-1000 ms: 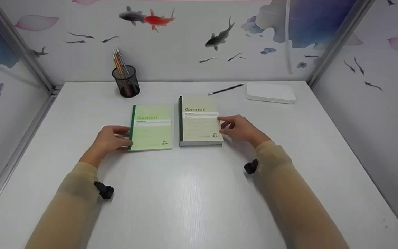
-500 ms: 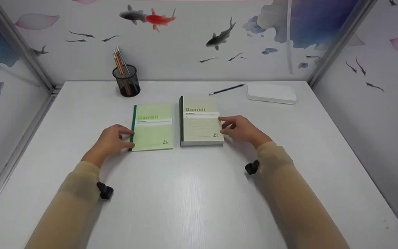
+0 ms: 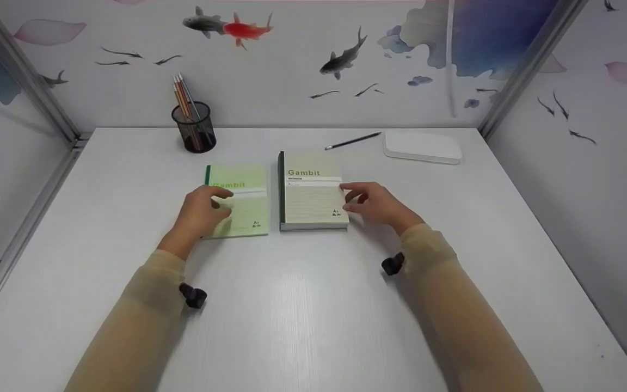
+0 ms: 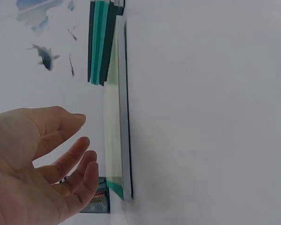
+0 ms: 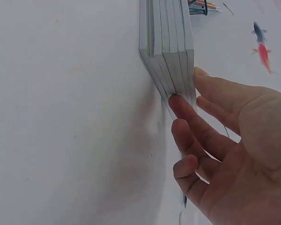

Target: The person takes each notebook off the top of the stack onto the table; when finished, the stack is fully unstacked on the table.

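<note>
My left hand point(image 3: 200, 212) hovers over the left part of a thin green "Gambit" notebook point(image 3: 248, 212), thumb and fingers apart with nothing between them. In the left wrist view that notebook point(image 4: 113, 136) lies flat beyond the fingertips. To its right stands a thick stack of notebooks point(image 3: 313, 204) with a cream cover on top and a dark spine. My right hand point(image 3: 376, 202) is at the stack's right side, loosely bent fingertips touching it. In the right wrist view the thumb point(image 5: 213, 86) lies at the stack's top edge and a fingertip point(image 5: 178, 101) meets the page edges.
A black mesh cup point(image 3: 194, 130) with several pencils stands at the back left of the white table point(image 3: 292, 305). Behind the stack lies a dark pencil point(image 3: 352, 141), and a white flat case point(image 3: 422, 147) is at the back right. Fish-patterned panels wall the table.
My left hand has let go of the green notebook's spine edge and moved right, up over its cover. The right hand stays at the stack; both notebook piles hold their places.
</note>
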Demonstrator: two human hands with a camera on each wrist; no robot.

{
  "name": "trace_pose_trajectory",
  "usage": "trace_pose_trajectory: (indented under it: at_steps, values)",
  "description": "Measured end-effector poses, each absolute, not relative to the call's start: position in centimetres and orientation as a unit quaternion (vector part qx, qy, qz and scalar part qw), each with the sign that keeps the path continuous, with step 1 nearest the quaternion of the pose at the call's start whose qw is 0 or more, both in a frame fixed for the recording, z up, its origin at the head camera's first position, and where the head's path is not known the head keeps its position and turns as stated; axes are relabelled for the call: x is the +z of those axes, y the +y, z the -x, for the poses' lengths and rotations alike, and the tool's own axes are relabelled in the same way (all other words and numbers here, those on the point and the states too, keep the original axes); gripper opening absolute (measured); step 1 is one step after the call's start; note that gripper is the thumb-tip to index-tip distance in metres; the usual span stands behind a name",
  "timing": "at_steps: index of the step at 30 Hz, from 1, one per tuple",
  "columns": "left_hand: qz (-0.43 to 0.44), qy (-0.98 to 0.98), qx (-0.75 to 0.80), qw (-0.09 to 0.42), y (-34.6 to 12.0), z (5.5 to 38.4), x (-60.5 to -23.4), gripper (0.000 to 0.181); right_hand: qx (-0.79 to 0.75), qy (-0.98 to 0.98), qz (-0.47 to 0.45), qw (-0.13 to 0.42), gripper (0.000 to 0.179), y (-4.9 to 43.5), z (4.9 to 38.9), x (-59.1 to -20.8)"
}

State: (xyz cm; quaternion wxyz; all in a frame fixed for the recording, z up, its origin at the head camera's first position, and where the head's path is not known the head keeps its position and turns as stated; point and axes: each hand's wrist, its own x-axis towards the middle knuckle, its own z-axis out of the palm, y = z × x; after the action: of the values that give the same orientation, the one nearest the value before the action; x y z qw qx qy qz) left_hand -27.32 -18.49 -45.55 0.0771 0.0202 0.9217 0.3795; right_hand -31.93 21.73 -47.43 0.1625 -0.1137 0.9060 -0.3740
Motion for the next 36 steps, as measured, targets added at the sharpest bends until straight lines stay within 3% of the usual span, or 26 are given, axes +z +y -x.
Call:
trace_pose_trajectory:
  at_steps: [11, 18, 28, 36]
  values:
    - [-0.02, 0.875, 0.476, 0.085, -12.5, 28.4, -45.5, 0.039, -0.382, 0.903, 0.113, 0.164, 0.057, 21.5, 31.9, -47.3]
    - [0.009, 0.856, 0.502, 0.119, -9.6, 28.9, -46.0, 0.04, -0.386, 0.901, 0.103, 0.167, 0.057, 21.3, 31.9, -47.3]
    - [0.029, 0.837, 0.528, 0.142, -9.0, 30.1, -46.2, 0.056, -0.392, 0.898, 0.121, 0.163, 0.058, 21.4, 32.0, -47.0]
    - [0.041, 0.819, 0.546, 0.169, -9.4, 30.1, -46.4, 0.055, -0.38, 0.903, 0.136, 0.149, 0.058, 21.6, 31.8, -47.1]
